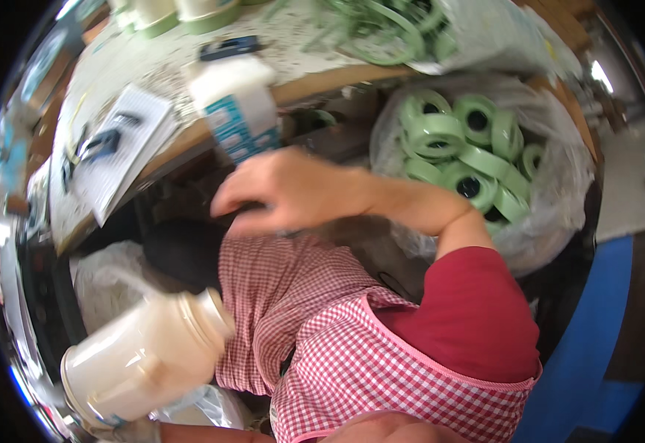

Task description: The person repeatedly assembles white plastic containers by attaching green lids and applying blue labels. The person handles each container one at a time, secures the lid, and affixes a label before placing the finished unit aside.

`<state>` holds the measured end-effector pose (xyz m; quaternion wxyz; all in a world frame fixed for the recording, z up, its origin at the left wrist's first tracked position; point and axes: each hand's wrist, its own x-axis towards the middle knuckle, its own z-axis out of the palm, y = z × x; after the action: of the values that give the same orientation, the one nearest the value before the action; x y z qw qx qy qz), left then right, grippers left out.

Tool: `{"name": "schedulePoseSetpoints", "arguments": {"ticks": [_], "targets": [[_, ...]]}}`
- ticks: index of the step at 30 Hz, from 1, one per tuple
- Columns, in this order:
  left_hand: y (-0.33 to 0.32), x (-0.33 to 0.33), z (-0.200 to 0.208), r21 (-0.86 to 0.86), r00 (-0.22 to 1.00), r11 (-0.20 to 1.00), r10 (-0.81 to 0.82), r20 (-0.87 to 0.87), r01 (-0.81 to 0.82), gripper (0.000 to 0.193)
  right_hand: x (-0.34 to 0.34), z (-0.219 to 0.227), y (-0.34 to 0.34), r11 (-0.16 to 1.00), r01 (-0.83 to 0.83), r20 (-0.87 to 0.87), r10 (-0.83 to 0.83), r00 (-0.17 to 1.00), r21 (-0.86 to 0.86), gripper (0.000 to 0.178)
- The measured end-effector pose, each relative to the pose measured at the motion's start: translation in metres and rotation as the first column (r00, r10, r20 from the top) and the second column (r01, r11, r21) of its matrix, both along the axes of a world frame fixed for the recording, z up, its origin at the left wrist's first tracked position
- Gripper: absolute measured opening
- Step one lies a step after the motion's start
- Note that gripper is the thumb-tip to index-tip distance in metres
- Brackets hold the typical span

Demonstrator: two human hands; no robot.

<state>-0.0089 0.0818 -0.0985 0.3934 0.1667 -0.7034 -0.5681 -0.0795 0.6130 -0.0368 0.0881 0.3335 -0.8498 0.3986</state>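
A cream plastic vacuum jug (145, 354) lies tilted at the lower left, its narrower neck pointing right toward my lap. My left hand (139, 430) is at its lower end, mostly hidden by the jug and the picture's rim, and supports it. Over my lap, my right hand (282, 190) is slightly blurred, thumb and fingers apart, with nothing between them. Just beyond it stands a white box with blue print (237, 111) at the bench edge. To the right, a bag-lined container (555, 221) holds several light green plastic rings (441, 134) with dark openings.
The worn bench (293, 48) curves across the far side, littered with dark crumbs. On it are papers (127, 151) with a dark tool, a dark blue block (229, 47), more cream jugs with green bases (208, 15) and a heap of green strips (381, 29). A clear bag (108, 277) sits left.
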Motion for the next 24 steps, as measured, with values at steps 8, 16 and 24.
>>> {"name": "schedulePoseSetpoints", "arguments": {"ticks": [8, 16, 24], "targets": [[0.024, -0.083, 0.005, 0.289, 0.901, 0.863, -0.433, 0.001, 0.414, 0.046, 0.143, -0.04, 0.321, 0.106, 0.665, -0.256, -0.869, 0.423, 0.739, 0.068], [0.007, -0.102, -0.012, 0.278, 0.791, 0.745, -0.599, -0.123, 0.607, 0.046, 0.128, 0.017, 0.272, 0.259, 0.582, -0.148, -0.815, 0.56, 0.771, 0.087], [0.084, -0.044, 0.034, -0.243, 0.95, 0.918, -0.309, 0.053, 0.313, 0.033, -0.062, 0.074, 0.024, 0.898, -0.121, 0.301, 0.265, 0.916, -0.424, 0.069]]}}
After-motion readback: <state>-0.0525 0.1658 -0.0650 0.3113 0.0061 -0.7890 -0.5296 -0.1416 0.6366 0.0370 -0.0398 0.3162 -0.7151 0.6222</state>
